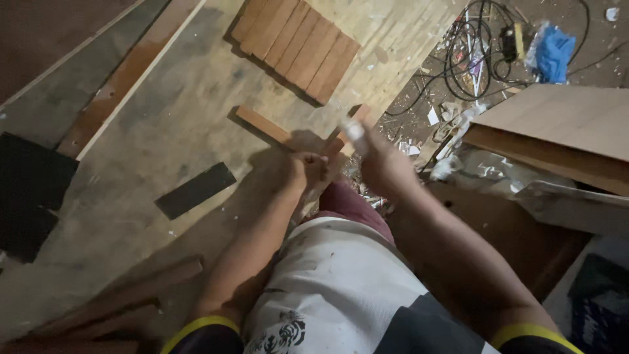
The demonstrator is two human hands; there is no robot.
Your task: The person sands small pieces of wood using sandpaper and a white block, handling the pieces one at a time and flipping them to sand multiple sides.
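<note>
Nearest, 2 forearms reach out over the knees. The left hand point(306, 169) is fisted around 1 wooden strip point(272, 128); the right hand point(383, 164) is curled round a blurred whitish object point(354, 129). Beyond, 1 dark offcut point(195, 190) lies left on the plywood sheet point(177, 111). Farthest: about 7 brown slats point(298, 46) side by side, tangled cables point(475, 52) right.

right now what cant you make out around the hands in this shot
- Head view: the pale object at the right hand is motion-blurred; its kind is unclear.
- Left hand: its fist covers any grip on the wood strip.
- The strip's near end is behind both hands.
- Tangled cables: too small and dim to trace.
</note>
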